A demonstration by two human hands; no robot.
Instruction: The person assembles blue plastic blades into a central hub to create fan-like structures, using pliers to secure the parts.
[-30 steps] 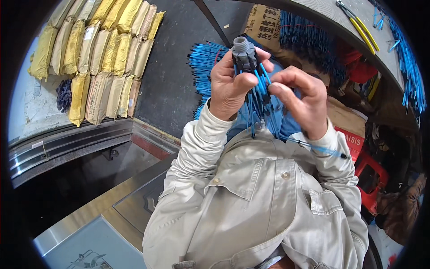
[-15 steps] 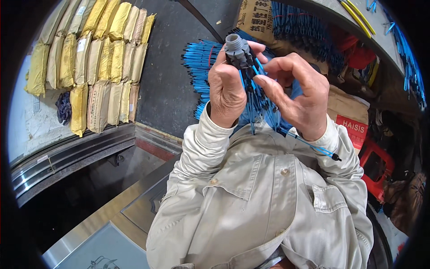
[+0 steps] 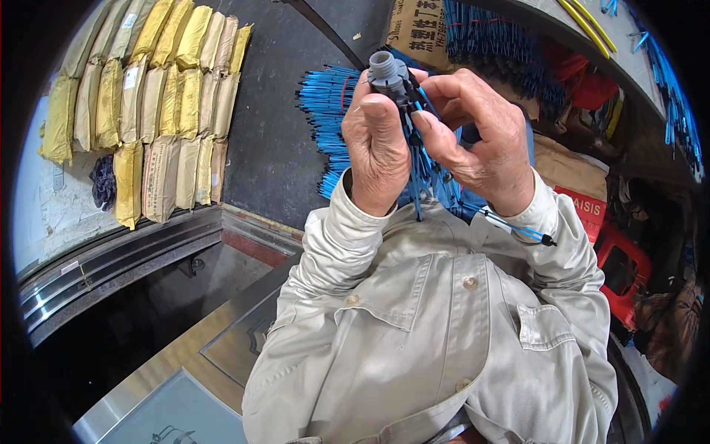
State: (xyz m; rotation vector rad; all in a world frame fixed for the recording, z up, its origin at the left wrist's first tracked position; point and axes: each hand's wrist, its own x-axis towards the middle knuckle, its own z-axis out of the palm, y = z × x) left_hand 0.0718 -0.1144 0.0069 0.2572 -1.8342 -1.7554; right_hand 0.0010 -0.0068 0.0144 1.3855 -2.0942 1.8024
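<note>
My left hand [image 3: 377, 148] is wrapped round a grey plastic fitting [image 3: 386, 70] with a threaded, hollow top end, its thumb against the side. From the fitting's darker lower part hang several thin blue tubes [image 3: 420, 170] with black ends. Just to the right, my right hand [image 3: 484, 140] has thumb and forefinger pinched against a blue tube at the fitting's side; the fingertips partly hide the join. One more pair of thin blue tubes [image 3: 523, 231] with a black tip sticks out below my right palm, across the wrist.
Yellow and tan paper packages [image 3: 170, 100] lie in rows at the left. Bundled blue tubes [image 3: 329, 111] rest on the dark surface beyond my left hand, with more bundles [image 3: 495, 52] farther back. A grey shelf [image 3: 551, 11] and a red plastic frame [image 3: 629, 296] stand at the right.
My right hand has shifted left and slightly up, closer to the fitting. The fitting has moved a little up and left, and my left thumb now points more upward.
</note>
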